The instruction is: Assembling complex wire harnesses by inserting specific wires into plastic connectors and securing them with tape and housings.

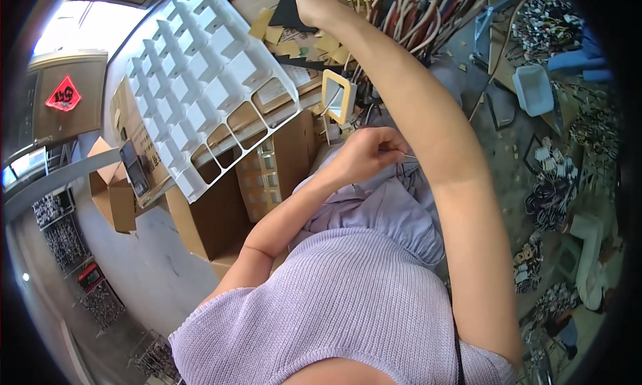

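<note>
**Handling in progress; completion not confirmed**

The largest item is a white moulded tray (pixel 200 84), tilted, to the left of my left hand (pixel 372 154). Its rows of cells show no contents that I can make out. Cardboard boxes (pixel 292 154) stand below it, also to the left of that hand.

A thick bundle of wires (pixel 431 17), white, red and blue among them, lies to the right of my right hand (pixel 321 7) and beyond my left. Well to the right of both hands I note heaps of cable (pixel 552 201) and, farther up, a white tub (pixel 537 92).

A yellow-rimmed frame (pixel 326 92) stands upright between my two hands, nearer the left and apart from it. Small yellow pieces (pixel 289 48) lie scattered just beside and below my right hand.

The smallest item is the one in hand: a thin pale strand (pixel 410 156) at my left fingertips. Thumb and forefinger appear to pinch it; its far end passes out of sight by my right arm (pixel 421 90). My right hand is curled at the upper edge; I cannot tell whether it grips anything.

On progress, I judge this piece unfinished, since it is in my fingers. Much of the bundle appears to be left; I cannot verify any finished count.
</note>
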`<action>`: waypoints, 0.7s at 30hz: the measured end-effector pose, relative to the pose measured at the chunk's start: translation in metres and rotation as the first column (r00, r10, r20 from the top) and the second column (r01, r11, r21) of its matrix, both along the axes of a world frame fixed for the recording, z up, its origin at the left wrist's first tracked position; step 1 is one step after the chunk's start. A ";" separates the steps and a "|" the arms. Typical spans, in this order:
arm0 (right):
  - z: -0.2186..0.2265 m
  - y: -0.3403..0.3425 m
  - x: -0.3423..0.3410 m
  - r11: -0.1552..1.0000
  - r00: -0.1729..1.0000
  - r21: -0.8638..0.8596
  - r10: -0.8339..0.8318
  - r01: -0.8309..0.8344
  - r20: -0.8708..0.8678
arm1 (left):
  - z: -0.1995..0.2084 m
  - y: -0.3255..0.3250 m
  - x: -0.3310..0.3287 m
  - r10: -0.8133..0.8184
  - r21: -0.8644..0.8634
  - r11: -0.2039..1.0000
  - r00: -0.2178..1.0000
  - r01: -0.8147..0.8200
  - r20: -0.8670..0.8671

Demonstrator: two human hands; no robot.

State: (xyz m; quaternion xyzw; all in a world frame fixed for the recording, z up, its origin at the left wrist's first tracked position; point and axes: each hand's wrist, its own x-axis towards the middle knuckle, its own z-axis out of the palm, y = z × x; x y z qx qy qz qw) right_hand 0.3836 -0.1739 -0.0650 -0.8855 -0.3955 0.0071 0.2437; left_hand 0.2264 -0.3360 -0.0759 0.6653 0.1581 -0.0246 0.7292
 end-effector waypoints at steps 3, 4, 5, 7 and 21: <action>-0.020 -0.021 0.026 0.940 0.840 -0.054 0.326 -0.337 0.434 | 0.004 -0.002 0.005 -0.021 0.007 1.000 1.000 0.021 -0.003; -0.011 -0.025 -0.001 0.947 0.742 -0.061 0.286 -0.315 0.606 | 0.000 0.000 0.001 -0.001 0.027 1.000 1.000 0.001 0.012; -0.009 -0.030 -0.007 0.911 0.676 -0.054 0.342 -0.409 0.652 | -0.001 -0.001 0.000 0.003 0.046 0.999 0.999 -0.004 0.034; -0.006 -0.040 -0.007 0.858 0.577 -0.130 0.439 -0.496 0.689 | -0.001 -0.002 0.003 -0.001 0.070 0.998 0.998 -0.003 0.057; 0.035 -0.045 -0.007 0.834 0.838 -0.094 0.545 -0.544 -0.013 | 0.015 0.006 0.005 -0.060 -0.095 0.994 0.997 0.054 -0.058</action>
